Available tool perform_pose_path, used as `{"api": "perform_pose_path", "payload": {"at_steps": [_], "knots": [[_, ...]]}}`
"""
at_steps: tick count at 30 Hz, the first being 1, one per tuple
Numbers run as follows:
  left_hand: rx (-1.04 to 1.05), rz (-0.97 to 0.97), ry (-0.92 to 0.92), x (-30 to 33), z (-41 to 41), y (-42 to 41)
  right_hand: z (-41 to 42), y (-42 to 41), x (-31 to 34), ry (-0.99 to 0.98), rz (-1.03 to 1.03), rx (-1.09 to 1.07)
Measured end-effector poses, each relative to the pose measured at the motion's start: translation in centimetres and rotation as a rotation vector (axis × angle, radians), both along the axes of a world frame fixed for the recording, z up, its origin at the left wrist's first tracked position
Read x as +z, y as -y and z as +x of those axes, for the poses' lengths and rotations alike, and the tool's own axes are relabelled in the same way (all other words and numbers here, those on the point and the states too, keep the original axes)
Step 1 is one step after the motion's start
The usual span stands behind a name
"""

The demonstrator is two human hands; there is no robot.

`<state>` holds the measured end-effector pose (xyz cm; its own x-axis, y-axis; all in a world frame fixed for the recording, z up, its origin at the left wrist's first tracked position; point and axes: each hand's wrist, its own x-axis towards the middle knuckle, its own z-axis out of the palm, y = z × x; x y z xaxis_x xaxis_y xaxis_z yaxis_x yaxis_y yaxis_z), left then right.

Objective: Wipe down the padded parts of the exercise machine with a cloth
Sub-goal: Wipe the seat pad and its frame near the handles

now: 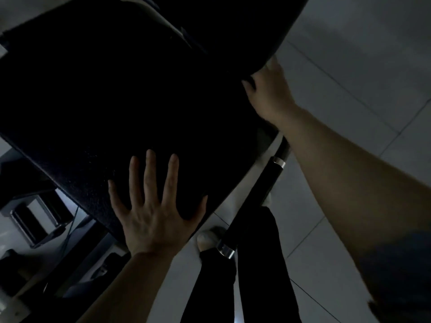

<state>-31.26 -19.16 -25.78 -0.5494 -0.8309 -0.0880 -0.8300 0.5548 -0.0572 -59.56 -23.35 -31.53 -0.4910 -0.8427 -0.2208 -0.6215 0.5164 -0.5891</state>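
Note:
A large black padded part (130, 101) of the exercise machine fills the upper left and middle of the head view. My left hand (151, 213) lies flat on its near edge, fingers spread, holding nothing. At the pad's right edge, my right hand (268, 92) curls over the rim. A small pale bit of the cloth (272, 62) shows at its fingertips; the rest is hidden under the hand. The scene is dim, so the pad's surface detail is hard to see.
A black grip bar (258, 197) with chrome rings at both ends runs diagonally just right of the pad. Below it are my legs in dark trousers (256, 264) and a pale foot (206, 238). Pale floor tiles (361, 54) lie to the right. Dark machine frame parts (39, 220) sit lower left.

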Motion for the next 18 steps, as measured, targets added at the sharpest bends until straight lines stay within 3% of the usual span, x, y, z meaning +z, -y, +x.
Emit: {"api": "perform_pose_path", "payload": {"at_steps": [4, 8, 11, 15, 18], "knots": [[-0.015, -0.041, -0.007, -0.2, 0.2, -0.1, -0.5, 2.9, -1.5, 0.123, 0.066, 0.035], [-0.009, -0.01, -0.013, 0.1, 0.1, -0.1, -0.3, -2.1, -0.6, 0.018, 0.095, -0.024], [-0.006, 0.015, -0.03, 0.2, 0.1, -0.1, 0.4, -8.9, -0.4, -0.101, 0.235, -0.07], [-0.011, 0.036, -0.001, 0.3, 0.3, 0.0, 4.5, -12.5, -0.1, 0.047, 0.15, -0.474], [-0.001, 0.104, 0.006, 0.6, 0.3, 0.1, 7.1, -13.6, 1.1, 0.142, 0.184, -0.582]]}}
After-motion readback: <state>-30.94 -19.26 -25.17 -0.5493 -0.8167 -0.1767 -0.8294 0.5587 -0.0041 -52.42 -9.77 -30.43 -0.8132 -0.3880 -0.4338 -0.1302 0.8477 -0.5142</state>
